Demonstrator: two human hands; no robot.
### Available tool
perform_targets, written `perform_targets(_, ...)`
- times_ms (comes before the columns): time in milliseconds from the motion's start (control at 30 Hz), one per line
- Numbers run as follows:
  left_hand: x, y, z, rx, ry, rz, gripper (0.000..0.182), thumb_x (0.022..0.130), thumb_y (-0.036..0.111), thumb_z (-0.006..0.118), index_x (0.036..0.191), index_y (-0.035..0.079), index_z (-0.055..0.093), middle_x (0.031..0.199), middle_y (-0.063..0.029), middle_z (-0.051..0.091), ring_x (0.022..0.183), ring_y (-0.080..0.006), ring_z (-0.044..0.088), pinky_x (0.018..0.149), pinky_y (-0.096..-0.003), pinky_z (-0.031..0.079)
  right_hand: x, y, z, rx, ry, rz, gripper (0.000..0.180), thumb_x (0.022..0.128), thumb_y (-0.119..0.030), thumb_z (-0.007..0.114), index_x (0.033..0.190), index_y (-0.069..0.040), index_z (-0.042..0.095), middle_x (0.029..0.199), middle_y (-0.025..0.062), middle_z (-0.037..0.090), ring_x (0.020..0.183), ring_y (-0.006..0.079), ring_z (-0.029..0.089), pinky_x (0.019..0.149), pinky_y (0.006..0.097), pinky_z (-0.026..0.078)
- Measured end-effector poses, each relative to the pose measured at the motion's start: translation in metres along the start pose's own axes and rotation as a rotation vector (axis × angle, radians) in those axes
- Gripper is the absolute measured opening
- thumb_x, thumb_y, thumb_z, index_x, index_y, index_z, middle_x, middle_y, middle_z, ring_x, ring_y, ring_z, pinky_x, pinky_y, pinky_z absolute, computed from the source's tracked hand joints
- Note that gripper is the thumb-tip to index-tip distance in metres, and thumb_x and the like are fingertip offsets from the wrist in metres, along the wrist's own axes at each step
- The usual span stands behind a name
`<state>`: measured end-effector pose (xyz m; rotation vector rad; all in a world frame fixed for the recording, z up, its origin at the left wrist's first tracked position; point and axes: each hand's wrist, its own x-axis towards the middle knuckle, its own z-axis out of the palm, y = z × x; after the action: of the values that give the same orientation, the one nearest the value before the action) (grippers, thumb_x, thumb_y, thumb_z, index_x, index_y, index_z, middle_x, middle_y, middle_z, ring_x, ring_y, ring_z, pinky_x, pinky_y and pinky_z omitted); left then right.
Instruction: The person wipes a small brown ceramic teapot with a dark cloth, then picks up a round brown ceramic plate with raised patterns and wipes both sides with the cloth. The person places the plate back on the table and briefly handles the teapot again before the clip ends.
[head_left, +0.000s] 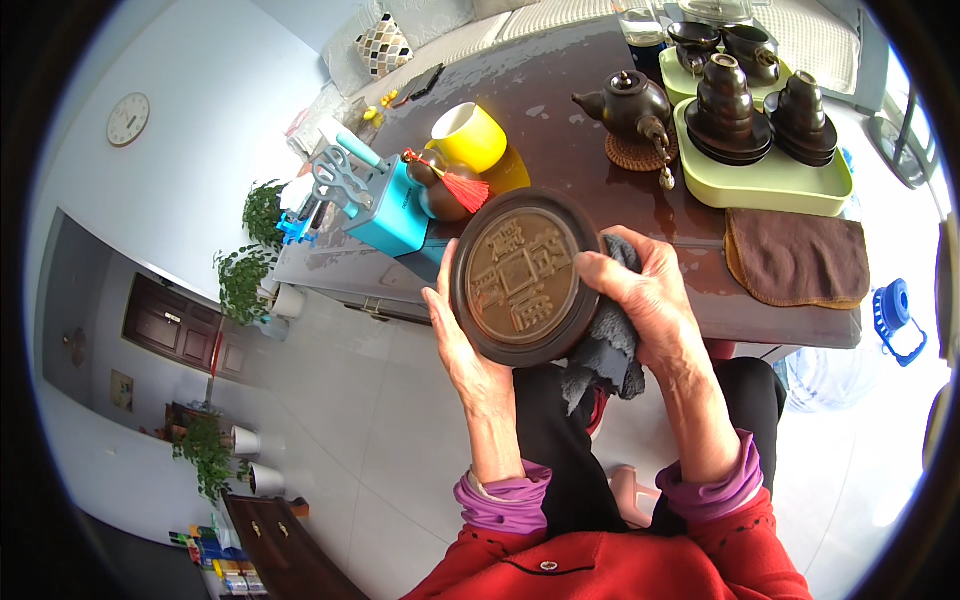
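Between both hands I hold a round dark wooden piece (523, 275) with a coin-like relief of raised characters and a square in its middle. Its carved face is turned up towards me, above my lap and off the table's front edge. My left hand (472, 345) grips the left rim, fingers behind it. My right hand (646, 300) holds the right rim with the thumb on the edge. A dark grey cloth (609, 352) is bunched in that same hand, against the rim, and hangs down below.
On the dark table (547, 75) stand a teapot (636, 101) on a woven coaster, green trays (765, 193) with stacked dark cups, and a folded brown cloth (799, 259). Leftward are a yellow mug (472, 139), a gourd ornament (442, 196) with red tassel, and a turquoise holder (394, 214) with scissors.
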<state>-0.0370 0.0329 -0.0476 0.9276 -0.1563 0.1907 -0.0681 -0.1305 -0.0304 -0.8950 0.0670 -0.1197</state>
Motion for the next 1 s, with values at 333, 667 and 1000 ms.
perform_targets(333, 0.008, 0.014, -0.016, 0.48, -0.219, 0.407, 0.058, 0.091, 0.017, 0.057, 0.144, 0.001, 0.04, 0.146, -0.015, 0.043, 0.133, -0.0283, 0.045, 0.109, -0.0429, 0.04, 0.003, -0.009, -0.016, 0.249, -0.014, -0.021, 0.013, 0.082, -0.01, 0.071, 0.077, -0.004, 0.06, 0.068, -0.0024, 0.058, 0.054, 0.0042, 0.053, 0.049, 0.0218, 0.045)
perform_targets(667, -0.003, 0.029, 0.002, 1.39, -0.527, 0.966, 0.03, 0.086, 0.021, 0.064, 0.115, 0.016, 0.072, 0.136, -0.0081, 0.058, 0.14, -0.0387, 0.034, 0.115, -0.0543, 0.023, 0.0, -0.018, -0.028, 0.246, -0.075, 0.066, 0.01, 0.082, -0.009, 0.069, 0.08, -0.002, 0.062, 0.07, 0.0002, 0.063, 0.055, 0.0058, 0.059, 0.051, 0.0203, 0.05)
perform_targets(1000, -0.017, 0.017, 0.017, 1.179, -0.443, 1.205, 0.017, 0.08, -0.002, 0.073, 0.097, 0.0, 0.069, 0.1, -0.0128, 0.072, 0.101, -0.0321, 0.068, 0.101, -0.0571, 0.045, -0.006, -0.032, -0.027, 0.237, -0.081, 0.093, 0.022, 0.089, -0.02, 0.069, 0.091, 0.002, 0.067, 0.08, 0.0028, 0.067, 0.065, 0.0061, 0.062, 0.058, 0.0209, 0.052)
